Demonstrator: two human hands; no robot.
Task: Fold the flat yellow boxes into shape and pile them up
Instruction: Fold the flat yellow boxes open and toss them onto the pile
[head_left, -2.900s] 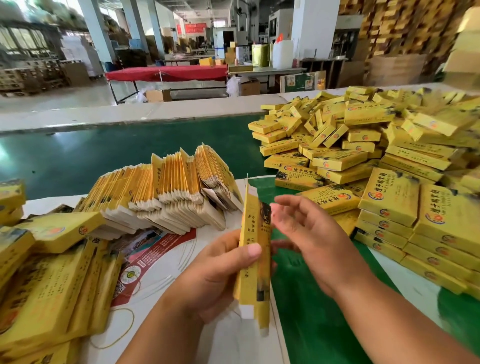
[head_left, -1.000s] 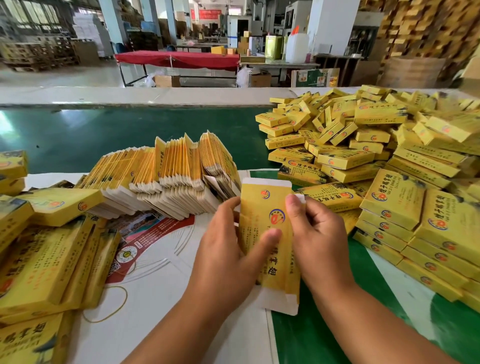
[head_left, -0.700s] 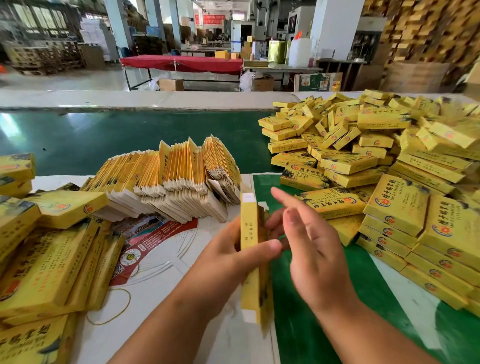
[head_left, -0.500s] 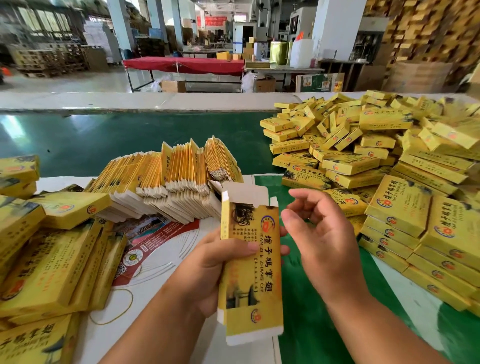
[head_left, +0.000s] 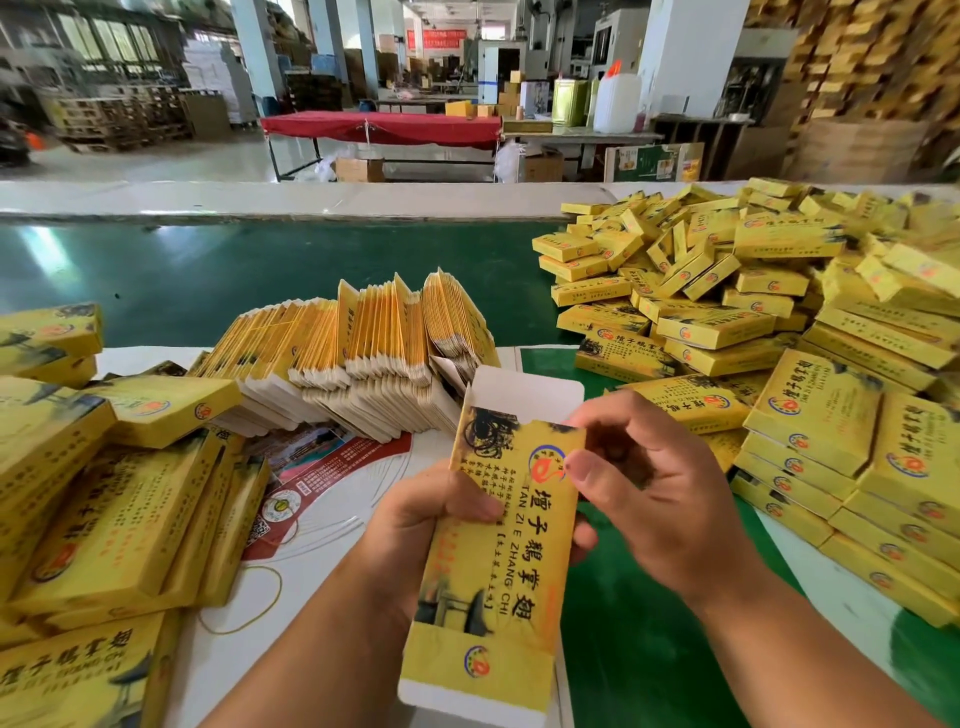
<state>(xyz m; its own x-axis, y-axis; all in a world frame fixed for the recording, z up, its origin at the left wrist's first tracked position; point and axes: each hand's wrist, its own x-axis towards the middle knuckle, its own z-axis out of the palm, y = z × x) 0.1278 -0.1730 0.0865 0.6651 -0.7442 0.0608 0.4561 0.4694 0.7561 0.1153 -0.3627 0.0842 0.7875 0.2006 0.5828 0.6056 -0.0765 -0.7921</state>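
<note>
Left hand (head_left: 441, 512) grips a yellow box (head_left: 498, 561) at centre frame, thumb curled over its face; right hand (head_left: 660, 493) pinches its upper right edge beneath a white flap (head_left: 524, 397).

We turned yellow box (head_left: 498, 540) from edge-on to printed face up. Our right hand (head_left: 654, 493), spread open and off box half second back, closed in and pinched top right corner. Our left hand (head_left: 441, 519) shifted grip to left edge.
</note>
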